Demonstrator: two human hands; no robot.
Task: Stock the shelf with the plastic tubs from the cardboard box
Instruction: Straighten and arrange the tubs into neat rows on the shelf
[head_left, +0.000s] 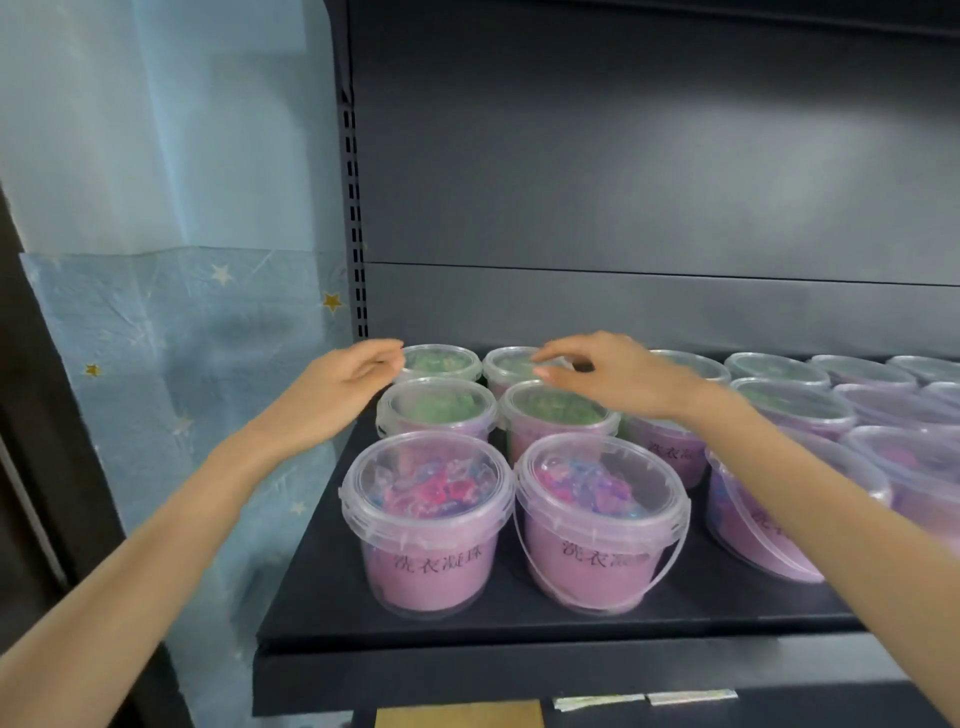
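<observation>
Several clear-lidded plastic tubs with pink labels stand in rows on the dark shelf (311, 587). At the front left are a tub of pink and blue pods (427, 519) and its neighbour (600, 525). Behind them stand tubs with green contents (436, 408), (556, 410). My left hand (345, 384) hovers beside the back left tub (441, 361), fingers loosely curled and holding nothing. My right hand (610, 376) hangs over the second back tub (511, 364), fingers bent downward, empty. The cardboard box shows only as a brown edge (460, 714) at the bottom.
More tubs (779, 366) fill the shelf to the right, one near my right forearm tilted (753, 514). A slotted upright (353, 208) and blue star-patterned sheet (182, 338) bound the left side. The dark back panel (623, 182) rises behind.
</observation>
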